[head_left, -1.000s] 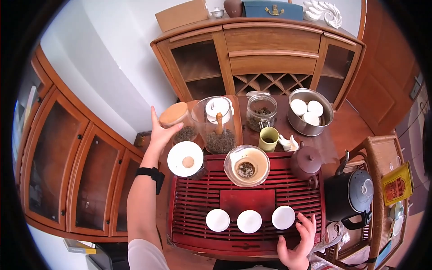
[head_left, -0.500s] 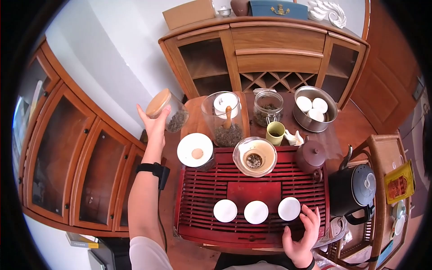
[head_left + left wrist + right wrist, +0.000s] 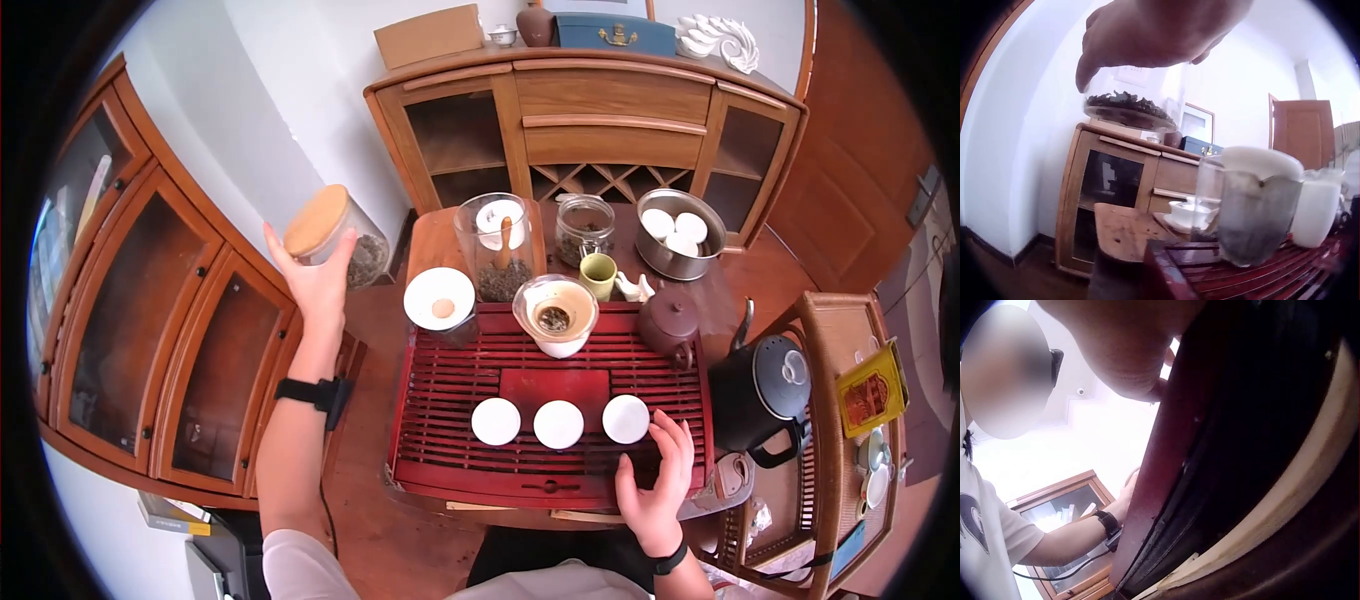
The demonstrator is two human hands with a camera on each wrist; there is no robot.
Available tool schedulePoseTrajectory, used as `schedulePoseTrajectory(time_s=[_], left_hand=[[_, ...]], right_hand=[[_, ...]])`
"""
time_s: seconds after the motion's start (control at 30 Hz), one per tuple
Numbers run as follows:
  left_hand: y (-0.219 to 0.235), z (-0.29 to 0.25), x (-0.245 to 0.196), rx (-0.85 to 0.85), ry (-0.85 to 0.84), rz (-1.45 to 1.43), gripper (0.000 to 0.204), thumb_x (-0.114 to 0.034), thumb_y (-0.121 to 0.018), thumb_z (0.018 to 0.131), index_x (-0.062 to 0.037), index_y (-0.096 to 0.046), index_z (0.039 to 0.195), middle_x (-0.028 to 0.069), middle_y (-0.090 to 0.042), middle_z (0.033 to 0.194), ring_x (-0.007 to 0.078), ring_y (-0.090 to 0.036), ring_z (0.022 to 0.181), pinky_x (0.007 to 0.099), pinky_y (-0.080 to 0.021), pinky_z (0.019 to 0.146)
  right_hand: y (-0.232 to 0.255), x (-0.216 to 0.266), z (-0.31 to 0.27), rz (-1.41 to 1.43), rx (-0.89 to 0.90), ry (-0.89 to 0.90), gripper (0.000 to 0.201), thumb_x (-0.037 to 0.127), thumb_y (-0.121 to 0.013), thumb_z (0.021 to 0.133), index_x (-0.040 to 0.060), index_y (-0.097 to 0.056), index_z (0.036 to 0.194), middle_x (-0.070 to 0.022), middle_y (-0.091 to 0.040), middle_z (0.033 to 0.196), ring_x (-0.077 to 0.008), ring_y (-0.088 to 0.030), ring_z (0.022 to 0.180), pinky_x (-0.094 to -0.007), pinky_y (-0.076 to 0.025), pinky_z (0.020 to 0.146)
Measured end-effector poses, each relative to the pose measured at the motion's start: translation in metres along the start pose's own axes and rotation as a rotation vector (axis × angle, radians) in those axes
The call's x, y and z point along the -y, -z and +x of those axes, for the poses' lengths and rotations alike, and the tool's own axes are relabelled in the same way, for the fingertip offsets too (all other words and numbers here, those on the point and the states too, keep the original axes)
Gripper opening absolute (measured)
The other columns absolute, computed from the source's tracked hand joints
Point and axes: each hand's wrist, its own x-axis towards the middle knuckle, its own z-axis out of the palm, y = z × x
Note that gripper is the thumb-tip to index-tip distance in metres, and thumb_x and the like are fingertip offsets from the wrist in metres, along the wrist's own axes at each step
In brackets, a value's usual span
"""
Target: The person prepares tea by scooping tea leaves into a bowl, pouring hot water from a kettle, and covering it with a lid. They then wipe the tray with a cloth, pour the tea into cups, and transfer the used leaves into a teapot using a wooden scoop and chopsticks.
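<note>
A wooden-lidded glass jar point(image 3: 366, 258) is gripped by the left hand's point(image 3: 316, 285) fingers and held in the air, left of the red tray point(image 3: 555, 385). The right hand point(image 3: 658, 488), with fingers loosely bent, is placed near 3 white cups point(image 3: 558, 424).

No legible wording, brand or number anywhere. Marked surfaces, all too small, faint or blurred to read:

- Yellow packet point(image 3: 872, 388), right side of head view, propped on the wicker stand point(image 3: 828, 340): red printed panel point(image 3: 868, 398) with paler markings; characters not resolvable.
- Flat box point(image 3: 172, 513), low at left, yellow strip along its edge: small line of lettering, letters indistinct.
- Glass jar point(image 3: 1125, 111) of dark leaves, left wrist view: pale label point(image 3: 1132, 75) on its wall, faint marks, unreadable.
- White shirt point(image 3: 997, 512), right wrist view: dark curved print point(image 3: 972, 519) on the front, cut by the frame edge; cannot tell whether lettering or a figure.
</note>
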Motion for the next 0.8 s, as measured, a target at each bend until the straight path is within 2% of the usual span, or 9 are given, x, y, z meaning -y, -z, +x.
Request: schedulePoseTrajectory(time_s=[0.1,0.23,0.33,0.47,0.57,0.67,0.77,0.8], left_hand=[[0.013,-0.017,-0.028,0.031,0.032,-0.079,0.116,-0.007,-0.084,0.074,-0.0051,-0.003,0.157,0.0242,-0.027,0.151,0.0289,-0.038,0.136,0.0394,-0.034,0.112],[0.034,-0.05,-0.061,0.086,-0.028,-0.098,0.116,-0.004,-0.084,0.073,-0.0077,-0.004,0.157,0.021,-0.03,0.15,0.0288,-0.04,0.134,0.0433,-0.035,0.113],[0.051,-0.09,-0.096,0.215,-0.052,-0.095,0.12,0.001,-0.081,0.071,-0.0119,0.002,0.157,0.0195,-0.034,0.147,0.0295,-0.042,0.133,0.0461,-0.038,0.111],[0.058,-0.143,-0.121,0.228,0.055,-0.267,0.123,0.001,-0.079,0.069,-0.0131,0.005,0.158,0.0181,-0.038,0.142,0.0292,-0.047,0.13,0.0456,-0.04,0.109],[0.064,-0.172,-0.126,0.198,0.011,-0.176,0.124,0.002,-0.078,0.068,-0.0132,0.006,0.158,0.0161,-0.039,0.14,0.0283,-0.048,0.129,0.0443,-0.042,0.108],[0.064,-0.194,-0.132,0.151,0.085,-0.226,0.128,0.002,-0.079,0.066,-0.0121,0.008,0.158,0.0144,-0.039,0.139,0.0272,-0.049,0.127,0.0425,-0.045,0.106],[0.062,-0.213,-0.13,0.123,0.097,-0.148,0.132,0.003,-0.082,0.062,-0.0097,0.008,0.157,0.0154,-0.038,0.14,0.0278,-0.048,0.128,0.0422,-0.045,0.105],[0.062,-0.218,-0.124,0.148,-0.021,-0.051,0.133,0.002,-0.083,0.06,-0.008,0.007,0.157,0.0167,-0.038,0.142,0.0288,-0.048,0.128,0.0427,-0.044,0.105]], right_hand=[[-0.001,-0.002,-0.001,-0.005,-0.006,0.002,0.055,0.003,-0.072,0.07,0.0018,-0.053,0.122,-0.0198,-0.057,0.129,-0.0365,-0.055,0.119,-0.0561,-0.033,0.111],[-0.001,-0.002,0.0,0.003,-0.029,0.024,0.055,0.006,-0.073,0.071,0.0024,-0.054,0.122,-0.0189,-0.058,0.128,-0.0352,-0.056,0.119,-0.0549,-0.035,0.111],[-0.001,-0.001,0.001,0.016,-0.035,0.016,0.055,0.007,-0.074,0.071,0.0019,-0.054,0.123,-0.0187,-0.058,0.129,-0.0354,-0.055,0.119,-0.0541,-0.035,0.111],[-0.003,-0.001,0.0,0.046,-0.043,-0.001,0.056,0.005,-0.074,0.073,0.001,-0.053,0.125,-0.0192,-0.057,0.129,-0.0366,-0.054,0.12,-0.0536,-0.035,0.111],[-0.004,-0.003,-0.002,0.047,-0.043,0.017,0.058,0.005,-0.074,0.073,0.0012,-0.052,0.127,-0.0199,-0.056,0.132,-0.0381,-0.053,0.122,-0.0539,-0.035,0.111],[-0.004,-0.001,0.0,0.075,-0.043,0.035,0.06,0.004,-0.074,0.073,0.0014,-0.051,0.128,-0.0205,-0.055,0.132,-0.0387,-0.052,0.124,-0.0532,-0.035,0.111],[0.002,0.012,0.01,0.195,-0.008,0.109,0.07,0.007,-0.078,0.071,0.0014,-0.046,0.133,-0.0237,-0.046,0.141,-0.0401,-0.047,0.129,-0.0504,-0.037,0.11],[0.005,0.021,0.017,0.315,0.034,0.134,0.076,0.01,-0.081,0.069,0.0026,-0.043,0.135,-0.0255,-0.041,0.145,-0.0404,-0.045,0.13,-0.0488,-0.038,0.108]])
